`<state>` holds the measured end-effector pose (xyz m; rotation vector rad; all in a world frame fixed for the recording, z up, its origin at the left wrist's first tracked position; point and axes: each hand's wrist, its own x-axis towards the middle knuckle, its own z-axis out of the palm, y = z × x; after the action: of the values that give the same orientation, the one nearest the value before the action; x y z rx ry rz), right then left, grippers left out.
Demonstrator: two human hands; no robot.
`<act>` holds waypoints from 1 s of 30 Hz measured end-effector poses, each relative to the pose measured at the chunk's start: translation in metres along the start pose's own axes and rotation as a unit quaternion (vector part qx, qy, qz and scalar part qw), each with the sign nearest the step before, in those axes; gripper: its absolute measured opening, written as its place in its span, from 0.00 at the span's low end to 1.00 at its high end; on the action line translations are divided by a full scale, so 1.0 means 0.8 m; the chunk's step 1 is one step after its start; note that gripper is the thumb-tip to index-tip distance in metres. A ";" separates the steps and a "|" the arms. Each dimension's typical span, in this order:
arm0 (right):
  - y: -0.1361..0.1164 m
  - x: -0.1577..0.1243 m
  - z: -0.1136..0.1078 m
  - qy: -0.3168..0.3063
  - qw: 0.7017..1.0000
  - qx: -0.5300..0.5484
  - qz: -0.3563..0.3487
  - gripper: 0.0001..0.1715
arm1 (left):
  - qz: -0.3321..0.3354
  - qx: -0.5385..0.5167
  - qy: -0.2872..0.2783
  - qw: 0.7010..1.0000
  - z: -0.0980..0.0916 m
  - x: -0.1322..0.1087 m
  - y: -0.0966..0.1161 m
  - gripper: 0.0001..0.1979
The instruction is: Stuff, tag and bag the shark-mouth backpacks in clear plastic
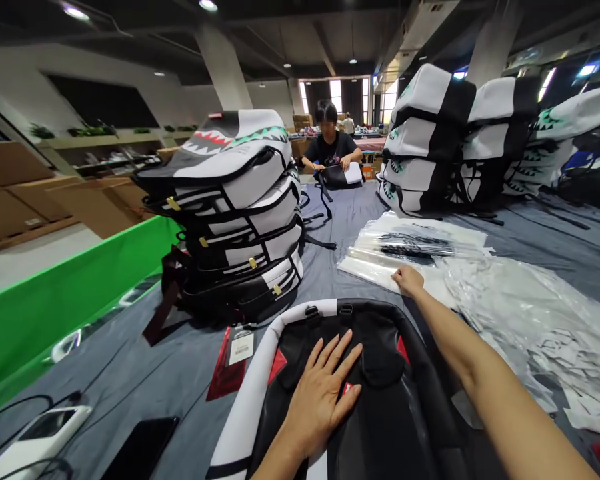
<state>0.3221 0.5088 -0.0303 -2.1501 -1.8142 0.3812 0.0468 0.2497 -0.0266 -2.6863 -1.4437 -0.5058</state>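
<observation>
From the head view, the left hand (325, 393) lies flat with fingers spread on a black padded backpack with white trim (395, 413), which sits on the grey cloth surface (145, 373). The right hand (407, 280) rests ahead on a flat stack of clear plastic bags (420, 243); its fingers are hidden, so I cannot tell its grip. Left of both hands stands a pile of black-and-white shark-print backpacks (240, 220).

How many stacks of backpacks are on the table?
4. Left stack beside the green barrier; inner right stack, middle right stack and outer right stack at far right. More may be hidden.
</observation>
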 end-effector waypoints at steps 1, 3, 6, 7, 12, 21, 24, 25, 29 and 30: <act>-0.001 0.002 -0.001 0.004 1.000 0.000 0.002 0.10 | 0.001 -0.001 0.002 1.000 0.000 0.000 0.000 0.34; -0.004 0.005 -0.003 0.021 1.000 0.003 0.012 0.14 | 0.003 -0.004 0.008 1.000 -0.001 0.001 0.001 0.34; -0.004 0.011 -0.009 0.050 0.998 0.011 0.025 0.18 | 0.002 -0.007 0.010 1.000 -0.002 0.001 0.001 0.34; -0.004 0.013 -0.013 0.055 0.998 0.015 0.021 0.18 | 0.000 -0.006 0.007 1.000 -0.002 0.002 0.001 0.34; -0.004 0.022 -0.053 0.066 0.997 0.027 -0.028 0.09 | -0.007 -0.014 -0.006 1.000 0.000 0.002 0.000 0.33; -0.038 -0.014 -0.189 0.223 0.967 0.024 -0.122 0.18 | 0.003 -0.035 0.029 0.999 0.012 0.003 -0.004 0.32; -0.076 -0.070 -0.208 0.200 0.945 0.008 -0.257 0.16 | 0.002 -0.062 0.036 0.997 0.016 0.006 -0.008 0.30; -0.088 -0.098 -0.206 0.182 0.936 -0.003 -0.302 0.15 | 0.000 -0.083 0.044 0.996 0.015 0.007 -0.009 0.29; -0.112 -0.237 -0.170 0.088 0.881 -0.060 -0.460 0.10 | -0.061 -0.272 0.127 0.952 0.000 0.005 0.003 0.22; -0.111 -0.273 -0.157 0.062 0.859 -0.080 -0.502 0.10 | -0.103 -0.351 0.151 0.918 -0.006 0.002 0.012 0.23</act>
<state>0.2543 0.3001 0.1217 -0.9809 -2.6054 -0.1650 0.0538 0.2445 -0.0202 -2.7147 -1.6894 -1.6571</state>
